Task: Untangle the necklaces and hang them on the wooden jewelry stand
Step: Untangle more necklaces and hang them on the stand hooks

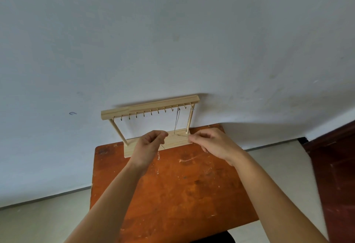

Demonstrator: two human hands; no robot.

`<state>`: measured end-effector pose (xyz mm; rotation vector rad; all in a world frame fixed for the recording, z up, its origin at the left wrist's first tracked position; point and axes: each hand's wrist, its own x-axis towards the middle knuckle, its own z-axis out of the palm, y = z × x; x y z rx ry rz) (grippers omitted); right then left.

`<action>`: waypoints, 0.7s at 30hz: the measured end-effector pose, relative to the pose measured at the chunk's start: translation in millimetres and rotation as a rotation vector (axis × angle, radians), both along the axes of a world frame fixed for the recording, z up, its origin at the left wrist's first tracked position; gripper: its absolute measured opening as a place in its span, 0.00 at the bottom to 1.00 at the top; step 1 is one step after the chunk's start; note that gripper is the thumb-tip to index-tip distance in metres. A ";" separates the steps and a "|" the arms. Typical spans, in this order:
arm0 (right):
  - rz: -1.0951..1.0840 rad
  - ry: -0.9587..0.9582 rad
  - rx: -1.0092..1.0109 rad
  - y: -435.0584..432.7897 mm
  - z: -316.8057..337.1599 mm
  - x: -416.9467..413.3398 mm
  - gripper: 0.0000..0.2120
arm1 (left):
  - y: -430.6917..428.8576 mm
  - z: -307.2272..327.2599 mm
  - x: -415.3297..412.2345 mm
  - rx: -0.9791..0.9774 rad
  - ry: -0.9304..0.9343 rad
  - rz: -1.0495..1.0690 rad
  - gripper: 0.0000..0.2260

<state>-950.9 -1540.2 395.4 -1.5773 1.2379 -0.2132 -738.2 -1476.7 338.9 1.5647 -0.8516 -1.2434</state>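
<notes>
A pale wooden jewelry stand with a row of small hooks stands at the far edge of an orange-brown table, against the wall. One thin silver necklace hangs from a hook near the stand's right end, and a short bit of chain hangs at the last hook. My left hand pinches a fine silver chain that dangles below it. My right hand pinches the other end of the chain, stretched in front of the stand's base. The chain between my hands is barely visible.
A white wall rises directly behind the stand. The table top is scratched and worn. A pale floor lies on both sides, and a dark red-brown door is at the right.
</notes>
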 end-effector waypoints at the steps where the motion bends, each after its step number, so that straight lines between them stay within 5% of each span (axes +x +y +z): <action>1: -0.024 -0.052 0.006 -1.3 2.0 3.9 0.11 | -1.1 -0.9 3.2 0.004 0.031 0.037 0.09; 9: -0.128 -0.257 -0.076 -32.8 18.3 51.3 0.12 | -16.5 -4.1 8.4 0.041 0.156 0.190 0.09; 21: -0.110 -0.156 -0.300 -49.8 -1.5 78.1 0.14 | -38.5 -14.6 8.1 0.162 0.147 0.294 0.07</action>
